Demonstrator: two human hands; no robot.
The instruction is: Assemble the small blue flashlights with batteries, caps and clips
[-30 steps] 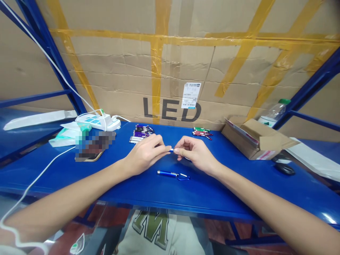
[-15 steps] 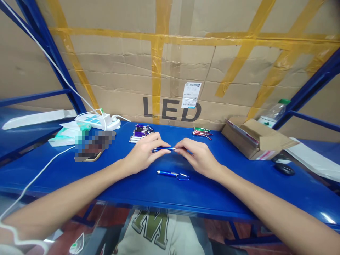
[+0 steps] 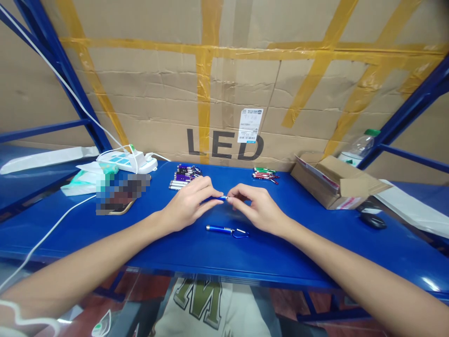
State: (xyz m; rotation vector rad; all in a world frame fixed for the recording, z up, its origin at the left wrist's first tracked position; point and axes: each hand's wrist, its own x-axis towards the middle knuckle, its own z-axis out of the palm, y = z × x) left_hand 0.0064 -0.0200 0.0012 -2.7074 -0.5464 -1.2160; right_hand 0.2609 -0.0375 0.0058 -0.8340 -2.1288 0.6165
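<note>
Left hand (image 3: 191,203) and right hand (image 3: 259,203) meet over the table (image 3: 168,255), each pinching one end of a blue light (image 3: 220,198) (its twin (image 3: 219,229) lies nearer the person). Good work here probably means the left steadying the barrel while the right applies only light fingertip pressure at the tip, whose details are too small to read.

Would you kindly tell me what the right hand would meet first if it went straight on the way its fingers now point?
Most likely the slim blue item held by the left hand; the right hand is at or very near its end, though depth leaves actual contact unclear.
</note>
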